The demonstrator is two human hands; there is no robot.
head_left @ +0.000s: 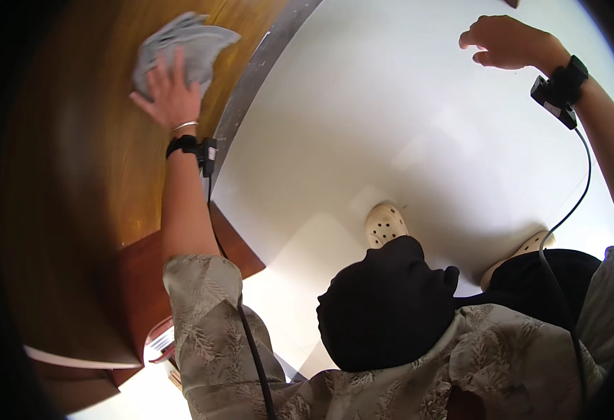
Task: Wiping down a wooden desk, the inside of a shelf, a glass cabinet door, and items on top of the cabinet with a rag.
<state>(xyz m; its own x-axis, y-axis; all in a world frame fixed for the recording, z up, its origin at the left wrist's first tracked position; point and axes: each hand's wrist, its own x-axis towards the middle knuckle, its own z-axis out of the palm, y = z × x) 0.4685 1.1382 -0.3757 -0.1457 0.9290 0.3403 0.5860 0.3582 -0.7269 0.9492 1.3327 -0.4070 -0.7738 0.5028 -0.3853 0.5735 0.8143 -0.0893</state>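
Note:
My left hand point(172, 94) lies with spread fingers on a crumpled grey cloth point(205, 56) against a glossy brown wooden surface point(83, 161) in the upper left. The cloth shows beyond my fingertips and around them. My right hand point(496, 43) is raised at the upper right, its fingers loosely curled and a little apart, with nothing visible in it. Both wrists carry black strapped devices with dark cables, and a thin bangle circles my left wrist.
A grey strip point(240, 105) edges the wood beside the white floor point(335, 119). A red-brown wooden piece point(240, 255) juts out under my left forearm. My feet in cream perforated clogs point(384, 224) and black-clad legs show below.

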